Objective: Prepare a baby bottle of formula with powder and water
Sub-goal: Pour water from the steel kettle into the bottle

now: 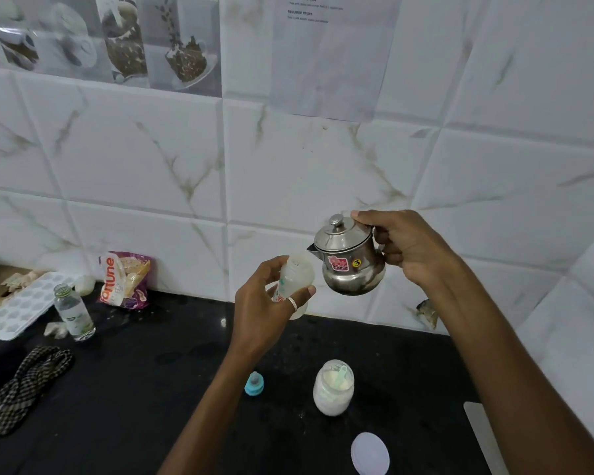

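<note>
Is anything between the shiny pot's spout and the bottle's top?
Nothing visible. The spout of the small steel pot sits right beside the open mouth of the translucent baby bottle; the blue teat cap lies on the black counter.

Open black counter point(134, 389) between checked cloth point(21, 385) at left and blue cap point(254, 383) near powder jar point(333, 389) at centre. Crowded back-left corner: glass bottle point(74, 313), ice tray point(18, 310), packet point(124, 279) against the wall point(288, 166). White lid point(370, 453) near the front, apart from the jar.

Bare forearms point(203, 406), both of them; and there, centre frame, a thin silver ring point(291, 302) on the left hand point(264, 303).
</note>
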Available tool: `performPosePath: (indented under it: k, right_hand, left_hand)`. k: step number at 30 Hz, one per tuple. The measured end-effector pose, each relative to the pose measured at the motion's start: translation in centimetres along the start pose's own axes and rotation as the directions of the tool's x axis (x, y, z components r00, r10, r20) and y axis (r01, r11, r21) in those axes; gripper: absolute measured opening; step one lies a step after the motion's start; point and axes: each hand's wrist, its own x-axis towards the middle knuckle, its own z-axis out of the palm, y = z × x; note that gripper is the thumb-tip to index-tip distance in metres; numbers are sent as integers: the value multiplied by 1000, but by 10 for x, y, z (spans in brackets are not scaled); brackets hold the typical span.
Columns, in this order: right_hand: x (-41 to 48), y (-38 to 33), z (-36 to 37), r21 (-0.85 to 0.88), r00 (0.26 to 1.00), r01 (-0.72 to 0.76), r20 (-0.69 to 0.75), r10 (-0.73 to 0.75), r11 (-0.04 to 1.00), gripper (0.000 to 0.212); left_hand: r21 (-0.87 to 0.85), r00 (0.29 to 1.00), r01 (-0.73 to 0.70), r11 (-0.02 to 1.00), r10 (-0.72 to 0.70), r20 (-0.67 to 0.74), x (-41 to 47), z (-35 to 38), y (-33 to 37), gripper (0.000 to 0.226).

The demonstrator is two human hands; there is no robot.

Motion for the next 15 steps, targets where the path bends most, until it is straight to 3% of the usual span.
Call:
performPosePath:
  k: [9, 13, 15]
  right_hand:
    - [3, 41, -30, 366, 995, -9, -87, 45, 930, 32]
    - [-3, 64, -47, 453, 986, 1, -148, 74, 891, 47]
    - [-4, 78, -56, 474, 981, 10, -173, 82, 880, 44]
  left_hand:
    - [-19, 999, 20, 1000, -19, 46, 7, 23, 9, 60]
    - [-16, 996, 37, 999, -36, 80, 3, 40, 5, 54]
    - [-13, 995, 43, 999, -42, 93, -2, 48, 2, 54]
